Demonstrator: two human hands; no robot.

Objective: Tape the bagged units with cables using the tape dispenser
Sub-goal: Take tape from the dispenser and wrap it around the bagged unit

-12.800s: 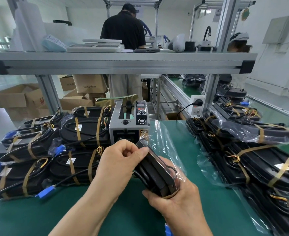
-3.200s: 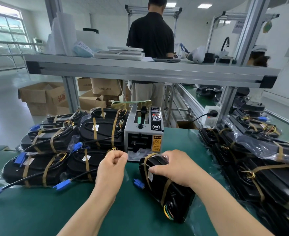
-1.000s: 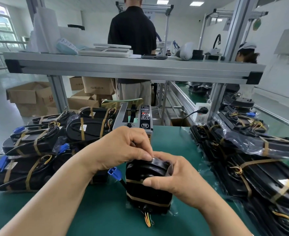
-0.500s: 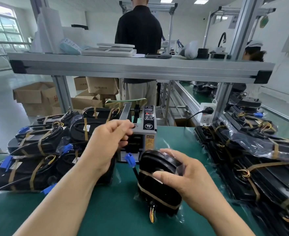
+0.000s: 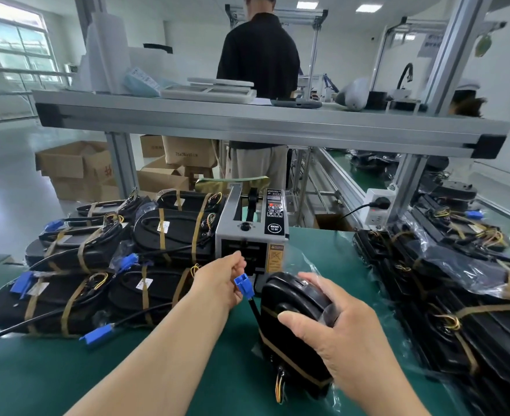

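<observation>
Green counter (image 5: 52, 379) | bagged unit (image 5: 289, 298) is held on end by right hand (image 5: 338, 334), just before tape dispenser (image 5: 247, 235) | left hand (image 5: 220, 280) is curled at its outlet, tape grasp cannot be told | risk: strip could be fouled by blue connector (image 5: 244, 285) beside it

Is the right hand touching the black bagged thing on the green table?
Touching. The head view shows the right hand with thumb and fingers curled round the top of the bagged unit, no gap between them.

Left hand (image 5: 222, 283) extended forward, fingers curled, possibly pinching something; right hand (image 5: 342, 334) gripped bagged unit (image 5: 291, 297) from above.
</observation>
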